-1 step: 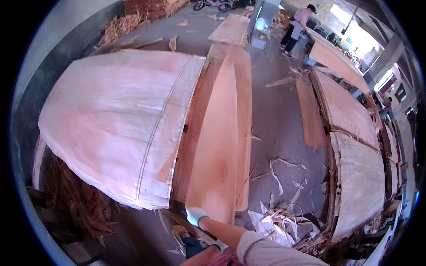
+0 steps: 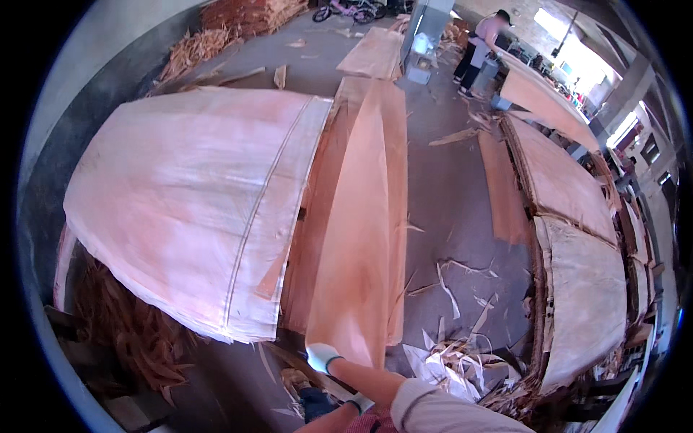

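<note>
A long, thin sheet of wood veneer (image 2: 350,267) stretches away from me, narrowing toward its far end. It lies over wider veneer sheets (image 2: 395,238). My right hand (image 2: 323,356), in a pale glove, is closed on the near left corner of the sheet. Below the right forearm is my left hand (image 2: 359,403), also gloved. It is close to my body, and its fingers are hidden by the right arm, so what it touches cannot be seen.
A broad, pale, cloth-like covered stack (image 2: 188,195) stands at the left. Veneer scraps (image 2: 455,361) litter the floor at the near right. More covered stacks (image 2: 585,289) line the right side. A co-worker (image 2: 480,50) stands at the back right beside a large sheet (image 2: 541,97).
My right hand and the sheet's near end have shifted very slightly to the right and nearer. The grip looks the same.
</note>
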`<state>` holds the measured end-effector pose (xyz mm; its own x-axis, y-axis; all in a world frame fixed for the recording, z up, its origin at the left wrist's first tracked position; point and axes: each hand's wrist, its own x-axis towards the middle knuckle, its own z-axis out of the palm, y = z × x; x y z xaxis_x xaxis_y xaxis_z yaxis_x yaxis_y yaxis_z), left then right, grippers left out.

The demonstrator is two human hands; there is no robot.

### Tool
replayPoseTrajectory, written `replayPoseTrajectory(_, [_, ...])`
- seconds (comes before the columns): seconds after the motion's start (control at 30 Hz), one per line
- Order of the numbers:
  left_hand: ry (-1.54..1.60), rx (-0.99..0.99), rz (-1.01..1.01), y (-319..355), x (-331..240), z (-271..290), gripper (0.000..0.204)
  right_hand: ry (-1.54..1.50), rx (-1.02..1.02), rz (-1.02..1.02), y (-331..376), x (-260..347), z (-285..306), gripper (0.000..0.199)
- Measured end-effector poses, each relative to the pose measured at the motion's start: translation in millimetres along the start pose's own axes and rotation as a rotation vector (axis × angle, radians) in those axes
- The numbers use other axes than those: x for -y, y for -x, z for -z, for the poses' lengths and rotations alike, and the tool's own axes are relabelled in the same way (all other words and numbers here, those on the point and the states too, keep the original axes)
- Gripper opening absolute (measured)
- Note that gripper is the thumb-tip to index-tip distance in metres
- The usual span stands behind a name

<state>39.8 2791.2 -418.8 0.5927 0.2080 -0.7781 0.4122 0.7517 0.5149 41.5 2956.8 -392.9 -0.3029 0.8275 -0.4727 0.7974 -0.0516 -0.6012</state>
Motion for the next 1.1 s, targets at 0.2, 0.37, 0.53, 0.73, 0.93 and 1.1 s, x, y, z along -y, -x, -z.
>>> replayPoseTrajectory(0.2, [0.452, 0.265, -0.062, 140.3, -137.0, -51.7, 0.063, -0.445, -0.597, -0.432, 187.3, 25.9, 218.7, 0.039])
replayPoseTrajectory(0.37, [0.472, 0.204, 0.026, 149.7, -174.5, -88.0, 0.054, -0.039, -0.551, -0.6, 215.8, 1.3, 205.9, 0.051])
replayPoseTrajectory(0.53, [-0.344, 0.816, -0.545, 175.4, -136.5, -84.4, 0.043, -0.116, -0.95, -0.65, 261.9, -35.5, 198.1, 0.035])
replayPoseTrajectory(0.73, [-0.25, 0.502, 0.186, 215.7, -45.5, 22.3, 0.036, -0.264, -0.986, -0.615, 448.1, 11.2, 162.6, 0.028])
replayPoseTrajectory(0.93, [-0.359, 0.256, 0.197, 204.4, -23.6, 57.3, 0.031, -0.248, -1.018, -0.9, 610.4, 60.5, 71.5, 0.021])
replayPoseTrajectory(1.1, [-0.622, 0.41, -0.054, 165.1, -1.0, 12.2, 0.029, -0.276, -1.182, -1.021, 721.9, 108.7, -18.1, 0.016])
